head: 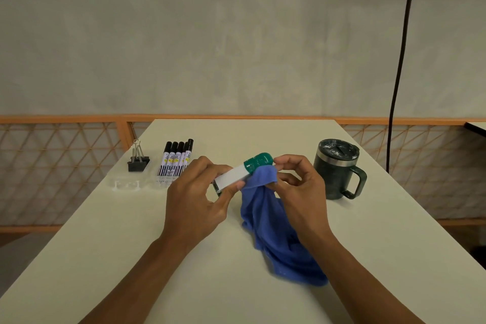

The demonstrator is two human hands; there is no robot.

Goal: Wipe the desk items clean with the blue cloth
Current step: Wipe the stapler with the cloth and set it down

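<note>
My left hand [196, 193] grips the lower end of a white tube with a green cap [238, 172], held tilted above the desk, cap end up and to the right. My right hand [297, 181] pinches a fold of the blue cloth [273, 229] against the tube just under the green cap. The rest of the cloth hangs down and trails onto the white desk [131, 244] toward me. The bottom of the tube is partly hidden by my left fingers.
Several black-capped markers [176, 159] lie side by side in a clear tray [126, 184] at the back left, with black binder clips [138, 160] beside them. A dark green lidded mug [339, 168] stands at the right. A black cable [399, 60] hangs by the wall.
</note>
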